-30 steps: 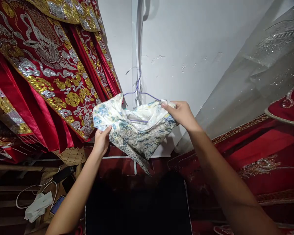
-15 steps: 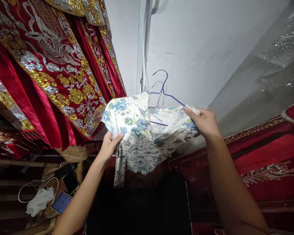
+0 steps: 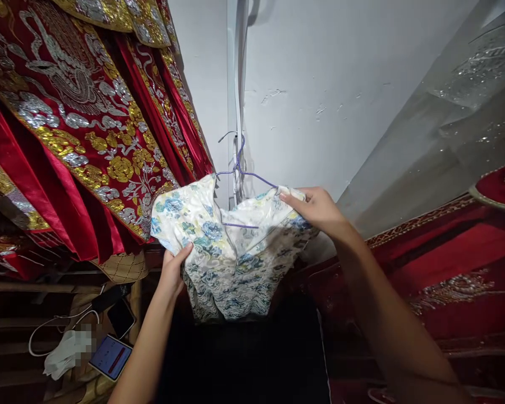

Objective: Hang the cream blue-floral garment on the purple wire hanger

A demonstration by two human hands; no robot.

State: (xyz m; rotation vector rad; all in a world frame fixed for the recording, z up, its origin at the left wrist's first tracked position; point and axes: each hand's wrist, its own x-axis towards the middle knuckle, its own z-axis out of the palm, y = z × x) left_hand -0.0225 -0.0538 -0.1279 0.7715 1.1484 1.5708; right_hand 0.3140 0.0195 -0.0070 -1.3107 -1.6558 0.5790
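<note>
A white blouse (image 3: pixel 219 252) with blue and yellow flowers hangs on a purple wire hanger (image 3: pixel 258 177), whose hook points up and left. Part of the hanger's lower bar shows through the open neckline; its shoulders are inside the cloth. My left hand (image 3: pixel 174 272) is closed on the blouse's left side below the sleeve, thumb on the front and fingers behind. At the right shoulder, my right hand (image 3: pixel 313 209) pinches the fabric near the hanger's end.
Red garments with gold and silver embroidery (image 3: pixel 122 140) hang at left. A phone (image 3: pixel 111 357) with a lit screen, a dark phone (image 3: pixel 121 318), white tissue (image 3: pixel 67 353) and a cable lie on a wooden chair. A pale vertical strip (image 3: pixel 238 73) runs down the white wall. Red beaded cloth (image 3: pixel 450 297) is at right.
The blouse, hanger and both hands have shifted left and a little down in view. The blouse's left part has spread away from the neckline, which now opens wider around the hanger.
</note>
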